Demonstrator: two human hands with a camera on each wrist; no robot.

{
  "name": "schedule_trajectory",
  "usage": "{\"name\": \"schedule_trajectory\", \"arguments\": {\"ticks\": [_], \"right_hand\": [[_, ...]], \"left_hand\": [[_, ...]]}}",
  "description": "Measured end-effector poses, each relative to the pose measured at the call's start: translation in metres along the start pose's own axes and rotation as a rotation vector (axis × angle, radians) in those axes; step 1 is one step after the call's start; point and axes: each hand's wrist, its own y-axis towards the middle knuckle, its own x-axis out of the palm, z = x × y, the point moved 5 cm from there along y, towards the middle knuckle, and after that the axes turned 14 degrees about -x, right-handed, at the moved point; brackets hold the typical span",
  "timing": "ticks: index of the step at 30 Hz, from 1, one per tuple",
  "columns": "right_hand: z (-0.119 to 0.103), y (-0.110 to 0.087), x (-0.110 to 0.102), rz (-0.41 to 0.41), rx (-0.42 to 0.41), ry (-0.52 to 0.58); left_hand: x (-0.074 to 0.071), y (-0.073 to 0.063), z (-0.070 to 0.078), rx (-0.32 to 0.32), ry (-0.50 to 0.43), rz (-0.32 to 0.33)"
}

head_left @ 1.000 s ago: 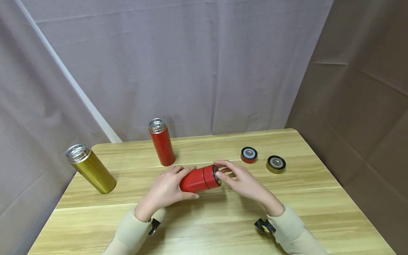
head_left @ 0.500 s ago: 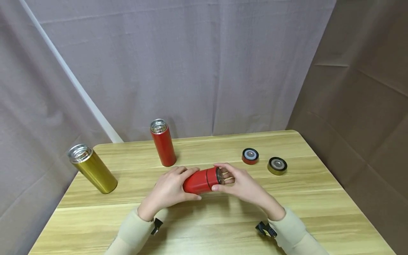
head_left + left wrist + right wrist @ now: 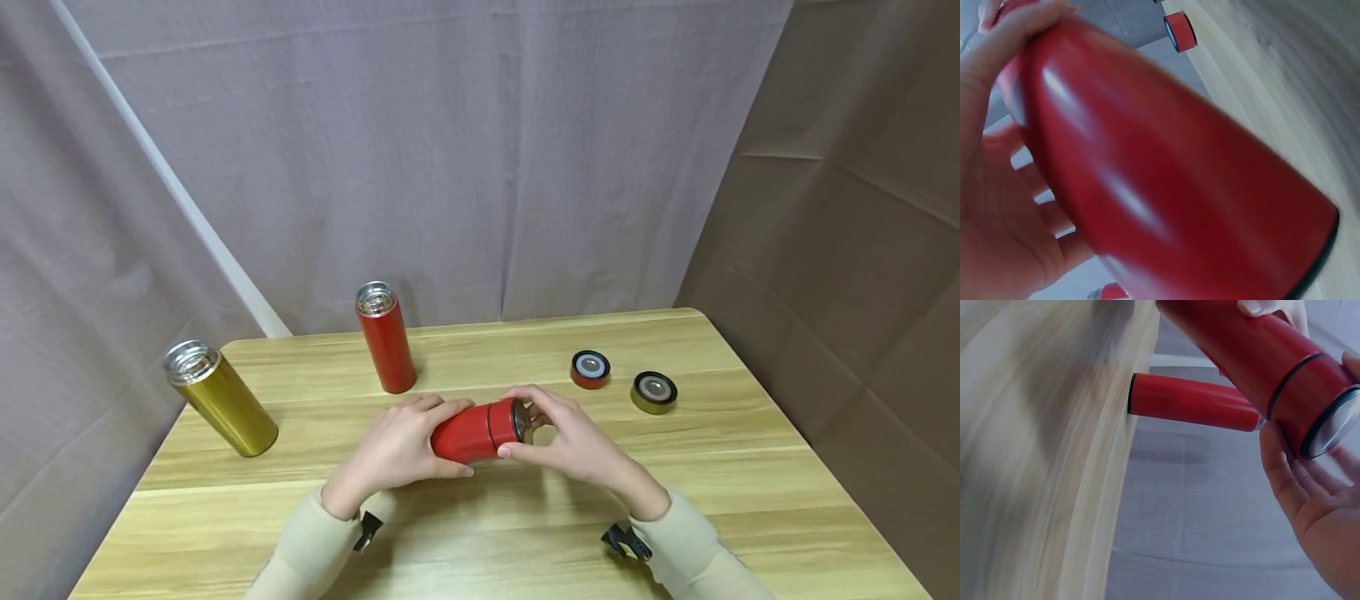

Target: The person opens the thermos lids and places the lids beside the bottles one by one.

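Note:
My left hand (image 3: 402, 442) grips the body of a red thermos flask (image 3: 462, 433), which lies tilted over the table with its lid end to the right. In the left wrist view the thumb crosses the flask (image 3: 1166, 150) and its black-rimmed base points down to the right. The red lid (image 3: 504, 422) sits on the flask, a black ring at the joint and a shiny silvery top. Around that lid my right hand (image 3: 567, 439) has its thumb on the near side and fingers on the far side; the right wrist view shows the thumb against the lid (image 3: 1310, 403).
A second red flask (image 3: 389, 350) stands uncapped behind the left hand, and a gold flask (image 3: 231, 406), also uncapped, stands at the left. To the back right, a red lid (image 3: 590, 369) and a gold lid (image 3: 654, 392) lie with their insides up on the wooden table (image 3: 487, 542).
My right thumb has shifted from the lid's end to its near side, and the fingers now surround the lid. The left hand keeps its hold; the flask has moved slightly right.

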Motion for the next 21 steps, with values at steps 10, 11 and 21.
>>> {"name": "schedule_trajectory", "arguments": {"ticks": [10,11,21], "right_hand": [[-0.006,-0.002,0.003,-0.018,-0.093,0.027],[-0.006,-0.003,0.004,-0.022,-0.098,0.028],[-0.012,-0.005,0.005,-0.025,-0.208,0.011]], "left_hand": [[-0.005,-0.002,0.0,0.046,-0.002,-0.032],[-0.006,-0.002,0.0,0.051,0.001,-0.027],[-0.014,-0.003,0.001,0.077,0.045,0.002]]}}
